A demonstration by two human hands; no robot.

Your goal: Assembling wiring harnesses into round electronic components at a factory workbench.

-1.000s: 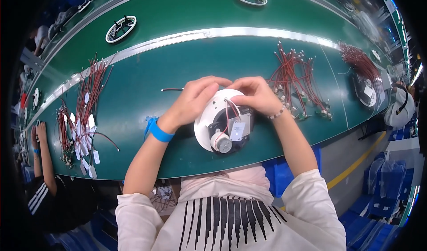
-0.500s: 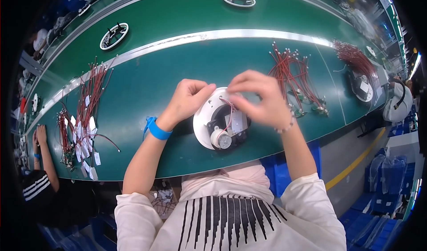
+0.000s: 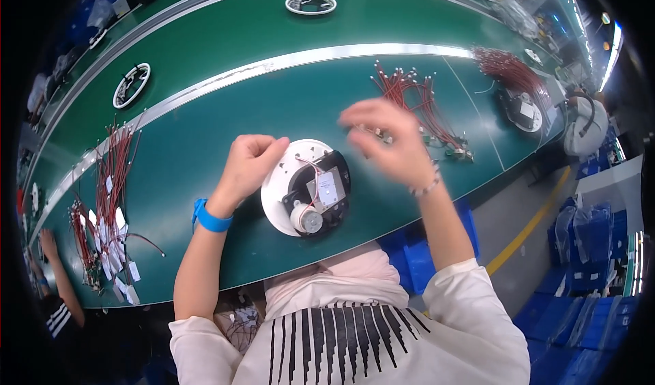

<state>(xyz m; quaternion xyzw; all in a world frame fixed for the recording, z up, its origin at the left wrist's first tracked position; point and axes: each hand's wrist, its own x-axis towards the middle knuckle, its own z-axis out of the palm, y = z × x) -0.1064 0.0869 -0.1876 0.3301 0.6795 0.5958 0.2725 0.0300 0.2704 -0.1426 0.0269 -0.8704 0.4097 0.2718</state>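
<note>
A round white disc (image 3: 276, 197) with a black housing, a small silver motor (image 3: 306, 218) and a pale label lies before me, tilted, on the green table. My left hand (image 3: 249, 170), a blue band at its wrist, is closed at the disc's upper left rim, thumb against the edge. Thin red and white wires (image 3: 316, 180) run across the disc to the motor. Off to the disc's right, my right hand (image 3: 392, 139) hovers blurred, thumb and fingers apart. Small boards (image 3: 382, 136) show through the gap; whether the hand touches them is unclear.
Red wire bundles (image 3: 409, 95) with small boards lie beyond my right hand. More wires with white tags (image 3: 112, 221) lie at left, and another bundle (image 3: 512, 71) beside a second disc assembly (image 3: 525, 112) at far right. White rings (image 3: 311, 3) sit on the green belt behind.
My right hand has moved away from the disc to the right, uncovering its wires and upper edge. The left hand stays at the rim. The whole view has shifted.
</note>
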